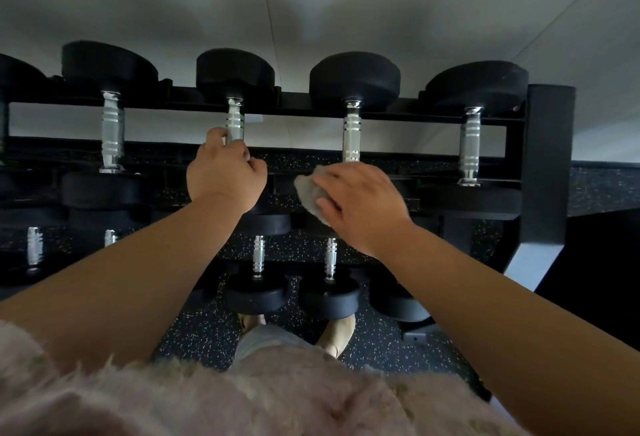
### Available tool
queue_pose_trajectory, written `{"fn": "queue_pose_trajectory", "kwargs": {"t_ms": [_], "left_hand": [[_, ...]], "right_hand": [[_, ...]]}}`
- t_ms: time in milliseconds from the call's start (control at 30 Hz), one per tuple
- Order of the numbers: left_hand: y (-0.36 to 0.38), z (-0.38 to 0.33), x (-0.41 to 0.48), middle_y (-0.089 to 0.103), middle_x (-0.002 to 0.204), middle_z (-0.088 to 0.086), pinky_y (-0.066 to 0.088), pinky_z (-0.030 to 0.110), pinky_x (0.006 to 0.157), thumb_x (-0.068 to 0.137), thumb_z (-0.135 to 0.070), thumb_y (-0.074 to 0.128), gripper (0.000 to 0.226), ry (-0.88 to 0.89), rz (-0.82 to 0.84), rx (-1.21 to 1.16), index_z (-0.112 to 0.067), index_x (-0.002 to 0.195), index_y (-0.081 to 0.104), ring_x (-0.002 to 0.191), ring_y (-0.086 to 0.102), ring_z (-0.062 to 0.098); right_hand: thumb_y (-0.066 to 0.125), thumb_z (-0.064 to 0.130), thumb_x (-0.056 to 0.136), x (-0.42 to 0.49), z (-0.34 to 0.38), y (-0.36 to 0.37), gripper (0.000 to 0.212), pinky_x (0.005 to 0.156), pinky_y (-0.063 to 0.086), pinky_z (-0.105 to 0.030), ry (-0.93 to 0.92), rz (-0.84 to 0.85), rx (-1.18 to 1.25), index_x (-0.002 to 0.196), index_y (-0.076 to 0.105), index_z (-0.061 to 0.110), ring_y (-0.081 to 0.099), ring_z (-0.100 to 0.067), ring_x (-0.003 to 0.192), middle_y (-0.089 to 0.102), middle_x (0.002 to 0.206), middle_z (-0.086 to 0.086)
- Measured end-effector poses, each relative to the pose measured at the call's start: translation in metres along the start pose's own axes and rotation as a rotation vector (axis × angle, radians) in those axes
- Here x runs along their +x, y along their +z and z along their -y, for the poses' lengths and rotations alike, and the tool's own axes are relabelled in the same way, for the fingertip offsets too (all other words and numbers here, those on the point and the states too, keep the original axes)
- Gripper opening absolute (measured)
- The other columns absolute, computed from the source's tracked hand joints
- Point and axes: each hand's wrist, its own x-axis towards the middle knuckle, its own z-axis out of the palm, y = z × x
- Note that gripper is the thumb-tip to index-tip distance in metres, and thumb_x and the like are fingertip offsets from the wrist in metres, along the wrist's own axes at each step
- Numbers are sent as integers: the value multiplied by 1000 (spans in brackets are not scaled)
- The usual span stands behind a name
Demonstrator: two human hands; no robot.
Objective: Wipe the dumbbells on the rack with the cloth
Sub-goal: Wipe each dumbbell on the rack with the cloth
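Left grip: my left hand (225, 172) is curled tight round the chrome handle of the second dumbbell (235, 89), at 11 o'clock from frame centre.
Right grip: my right hand (360, 207) presses the grey cloth (308, 193) with fingers fairly flat onto the near head of the third dumbbell (353, 103); thumb hold unclear.
Cloth: at centre, edge poking out past my fingers toward 9 o'clock.
Rack (549, 165): top rail runs 9 to 3 o'clock; black upright closes the 3 o'clock end.
Room: open gaps between top-row handles; fourth dumbbell (474, 130) sits just beside the upright.
Lower tier: small dumbbells (258, 283) at 6 o'clock, above speckled floor (201, 331).
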Motion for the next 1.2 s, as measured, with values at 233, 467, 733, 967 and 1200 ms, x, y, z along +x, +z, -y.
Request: {"fn": "queue_pose_trajectory", "kwargs": {"t_ms": [233,467,733,967,1200], "left_hand": [[1,1,0,49,144,3,44,37,67,93,-38,57,26,1,-6,-28,-17,97,73,97,59,28],[1,1,0,49,145,2,47,38,71,92,-38,57,24,-11,-3,-58,-19,95,71,102,60,28],[3,3,0,50,144,1,46,37,70,93,-39,57,25,-1,-14,-54,-19,96,71,101,61,27],[3,2,2,49,145,2,47,37,69,93,-40,57,25,-3,-7,-29,-20,95,70,101,61,28],[4,2,2,49,143,3,48,37,67,93,-40,57,26,11,-18,-9,-19,96,72,99,61,28]], "right_hand": [[51,43,101,-25,-30,-7,35,100,49,-42,296,-97,225,122,63,16,56,-17,109,63,116,1],[52,52,98,5,0,-10,41,90,51,-33,102,3,25,126,53,23,58,-14,97,60,113,4],[34,58,106,-11,-28,-7,50,79,55,-30,198,7,148,133,61,25,61,-11,93,67,114,6],[30,41,112,-23,-56,-6,45,87,56,-36,588,-15,406,117,68,17,65,-17,95,68,104,-1],[43,52,103,-5,-20,3,42,90,54,-33,334,-115,329,124,67,24,62,-11,100,66,115,6]]}}
